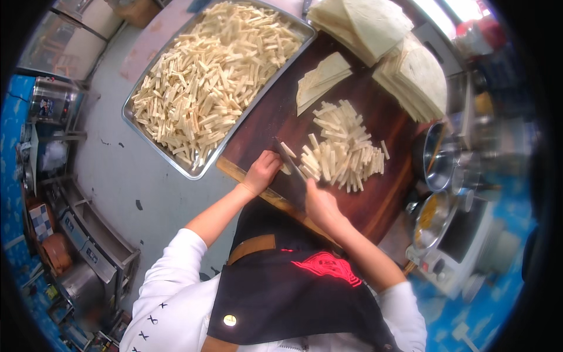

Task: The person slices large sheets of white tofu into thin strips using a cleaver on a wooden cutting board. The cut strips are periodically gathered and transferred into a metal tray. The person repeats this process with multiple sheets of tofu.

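Observation:
My right hand (322,204) grips a kitchen knife (294,169), whose dark blade points away from me and to the left, low over the dark wooden cutting board (264,127). Just left of the blade, the curled fingers of my left hand (264,169) hold down a pale piece of flatbread (285,169), mostly hidden by hand and blade. A cut strip (288,150) lies beside the blade. Right of the knife, a loose pile of cut flatbread strips (345,152) is spread on the board. Beyond it rests a small stack of flatbread wedges (323,81).
A metal tray (195,176) heaped with cut strips stands at the board's left. Tall stacks of folded or cut flatbread (413,79) occupy the far right corner. Metal bowls (433,220) and a white countertop appliance (466,237) are off the board's right side.

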The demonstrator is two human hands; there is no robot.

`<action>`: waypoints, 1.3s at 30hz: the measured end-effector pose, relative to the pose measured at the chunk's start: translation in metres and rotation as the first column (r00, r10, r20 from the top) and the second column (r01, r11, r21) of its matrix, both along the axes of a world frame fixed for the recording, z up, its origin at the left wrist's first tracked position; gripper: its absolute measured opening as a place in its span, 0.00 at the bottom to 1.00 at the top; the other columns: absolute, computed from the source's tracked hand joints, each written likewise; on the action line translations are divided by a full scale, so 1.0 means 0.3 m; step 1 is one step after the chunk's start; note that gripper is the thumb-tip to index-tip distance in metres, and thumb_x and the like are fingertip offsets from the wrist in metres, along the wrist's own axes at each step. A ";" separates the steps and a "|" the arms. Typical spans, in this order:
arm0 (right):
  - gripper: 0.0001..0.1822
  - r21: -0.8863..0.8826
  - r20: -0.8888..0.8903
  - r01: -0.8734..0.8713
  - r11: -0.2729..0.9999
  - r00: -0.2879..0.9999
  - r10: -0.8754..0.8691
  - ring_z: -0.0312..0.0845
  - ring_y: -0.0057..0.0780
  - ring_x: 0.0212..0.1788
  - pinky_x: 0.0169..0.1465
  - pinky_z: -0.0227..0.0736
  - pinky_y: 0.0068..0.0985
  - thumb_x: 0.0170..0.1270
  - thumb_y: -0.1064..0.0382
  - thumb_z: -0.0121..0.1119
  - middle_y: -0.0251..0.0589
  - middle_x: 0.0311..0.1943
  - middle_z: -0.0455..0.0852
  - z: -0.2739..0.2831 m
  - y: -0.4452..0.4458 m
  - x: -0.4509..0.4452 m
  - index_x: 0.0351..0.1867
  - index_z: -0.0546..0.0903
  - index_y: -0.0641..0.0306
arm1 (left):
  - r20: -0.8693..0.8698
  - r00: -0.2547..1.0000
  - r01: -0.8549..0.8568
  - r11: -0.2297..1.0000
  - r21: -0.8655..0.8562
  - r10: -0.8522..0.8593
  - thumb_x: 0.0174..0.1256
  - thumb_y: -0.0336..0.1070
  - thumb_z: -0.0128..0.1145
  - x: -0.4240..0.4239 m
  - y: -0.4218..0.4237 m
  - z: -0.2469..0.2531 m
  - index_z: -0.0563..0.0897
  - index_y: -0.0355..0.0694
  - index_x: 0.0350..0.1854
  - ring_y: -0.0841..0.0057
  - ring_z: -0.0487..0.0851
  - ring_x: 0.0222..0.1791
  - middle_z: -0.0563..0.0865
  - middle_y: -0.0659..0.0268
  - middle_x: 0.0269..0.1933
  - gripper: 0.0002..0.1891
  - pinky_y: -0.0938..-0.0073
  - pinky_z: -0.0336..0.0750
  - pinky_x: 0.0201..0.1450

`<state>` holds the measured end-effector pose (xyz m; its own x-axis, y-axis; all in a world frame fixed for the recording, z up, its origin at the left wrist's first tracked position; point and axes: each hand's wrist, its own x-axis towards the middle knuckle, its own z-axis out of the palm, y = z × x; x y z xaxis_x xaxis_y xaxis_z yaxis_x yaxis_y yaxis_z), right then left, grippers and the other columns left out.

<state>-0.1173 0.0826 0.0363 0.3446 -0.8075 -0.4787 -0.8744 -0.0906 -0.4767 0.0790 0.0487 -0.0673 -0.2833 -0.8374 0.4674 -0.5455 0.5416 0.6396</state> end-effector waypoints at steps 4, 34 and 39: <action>0.18 -0.154 0.099 0.009 0.988 0.995 0.007 0.79 0.59 0.31 0.35 0.72 0.49 0.56 0.72 0.51 0.58 0.25 0.81 -0.109 -0.080 0.079 0.48 0.64 0.69 | 0.030 0.999 -0.016 1.000 0.015 0.016 0.49 0.23 0.63 0.015 -0.006 0.001 0.79 0.35 0.35 0.59 0.78 0.41 0.79 0.59 0.38 0.09 0.67 0.76 0.42; 0.18 -0.085 0.090 -0.031 0.996 0.995 0.039 0.81 0.51 0.28 0.30 0.74 0.44 0.51 0.71 0.57 0.48 0.22 0.83 0.034 0.028 -0.104 0.44 0.67 0.68 | -0.004 1.000 -0.017 0.999 0.045 0.018 0.52 0.25 0.62 -0.025 0.008 0.001 0.78 0.36 0.35 0.59 0.79 0.41 0.79 0.59 0.40 0.09 0.66 0.76 0.41; 0.18 -0.037 0.000 -0.049 0.998 0.999 0.049 0.81 0.54 0.29 0.32 0.75 0.45 0.52 0.73 0.53 0.56 0.25 0.83 -0.023 0.017 -0.071 0.46 0.66 0.68 | -0.036 0.999 0.000 0.999 0.048 0.002 0.52 0.23 0.61 -0.021 0.001 -0.028 0.79 0.36 0.34 0.59 0.79 0.39 0.79 0.59 0.37 0.08 0.67 0.76 0.39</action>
<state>-0.1385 0.0878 0.0295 0.3846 -0.8068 -0.4486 -0.8681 -0.1508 -0.4730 0.0726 0.0489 -0.0756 -0.2658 -0.8593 0.4370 -0.5221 0.5094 0.6841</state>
